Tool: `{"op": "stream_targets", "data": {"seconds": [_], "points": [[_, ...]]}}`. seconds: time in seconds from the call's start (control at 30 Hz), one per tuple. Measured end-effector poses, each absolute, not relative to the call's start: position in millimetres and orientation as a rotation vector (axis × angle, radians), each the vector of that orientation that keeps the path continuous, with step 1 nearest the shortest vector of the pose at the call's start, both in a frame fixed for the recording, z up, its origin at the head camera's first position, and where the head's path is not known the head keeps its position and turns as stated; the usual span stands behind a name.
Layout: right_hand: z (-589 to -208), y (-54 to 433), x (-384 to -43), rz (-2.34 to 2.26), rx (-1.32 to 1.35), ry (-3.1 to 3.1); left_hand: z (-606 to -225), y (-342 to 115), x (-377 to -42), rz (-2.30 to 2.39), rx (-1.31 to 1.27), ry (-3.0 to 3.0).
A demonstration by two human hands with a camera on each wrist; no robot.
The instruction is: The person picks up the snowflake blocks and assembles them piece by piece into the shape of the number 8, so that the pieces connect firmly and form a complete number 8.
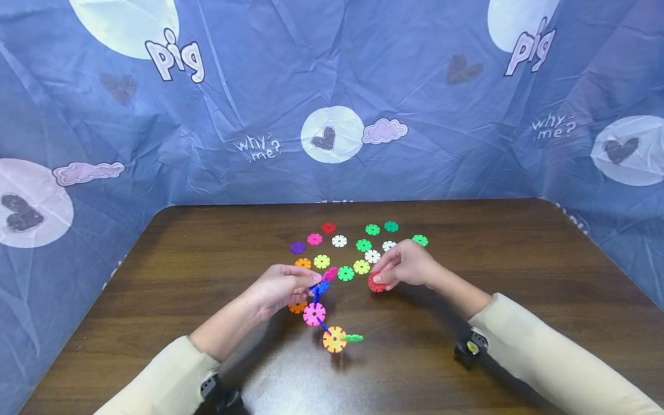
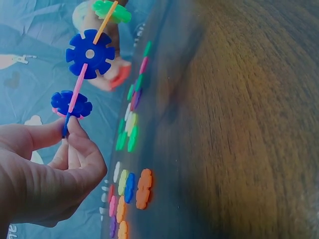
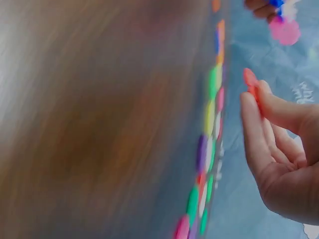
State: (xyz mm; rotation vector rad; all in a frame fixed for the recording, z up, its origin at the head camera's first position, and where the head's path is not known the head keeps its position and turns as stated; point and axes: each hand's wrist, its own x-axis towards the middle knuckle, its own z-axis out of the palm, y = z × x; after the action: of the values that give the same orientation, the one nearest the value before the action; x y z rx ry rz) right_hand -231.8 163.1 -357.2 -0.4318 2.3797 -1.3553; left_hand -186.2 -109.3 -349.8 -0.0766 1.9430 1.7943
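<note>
The left grip [image 1: 280, 288] pinches, thumb against fingers, a blue disc [image 2: 66, 125] near the upper end of a chain [image 1: 310, 311]; the right grip [image 1: 407, 265] pinches a red disc [image 1: 374, 286] by one edge and holds it off the worktop [image 1: 207, 248], right of the chain and apart from it. From the left grip the chain runs down past a pink disc [image 1: 314, 320] and on to an orange disc [image 1: 334, 346], slotted together at crossing angles, with a green disc [image 1: 354, 338] at the low end; that end seems to hang free of the worktop.

The pieces look like thin, stiff plastic: light, slightly slick, hard to break; the chain would sooner twist or part at a slot than bend, so the best hold is close beside a joint, on flat faces, with open slots uncovered. Farther out, loose discs [image 1: 342, 271] of many colours lie flat on the worktop; behind stands a blue printed cloth [image 1: 259, 86].
</note>
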Motion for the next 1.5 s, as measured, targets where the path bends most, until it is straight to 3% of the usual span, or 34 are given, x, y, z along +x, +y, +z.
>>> {"op": "stream_targets", "data": {"seconds": [0.23, 0.97, 1.5], "points": [[-345.8, 136.5, -225.7, -1.647, -0.172, 2.135, -347.0, -104.4, -183.8, 1.740, -0.116, 2.018], [-340.6, 117.6, -213.7, -1.724, -0.116, 2.051, -347.3, -89.2, -182.2, 1.634, -0.086, 2.294], [-332.9, 117.0, -219.4, -1.916, -0.074, 1.915, -339.9, -89.3, -182.4, 1.897, -0.154, 2.090]]}}
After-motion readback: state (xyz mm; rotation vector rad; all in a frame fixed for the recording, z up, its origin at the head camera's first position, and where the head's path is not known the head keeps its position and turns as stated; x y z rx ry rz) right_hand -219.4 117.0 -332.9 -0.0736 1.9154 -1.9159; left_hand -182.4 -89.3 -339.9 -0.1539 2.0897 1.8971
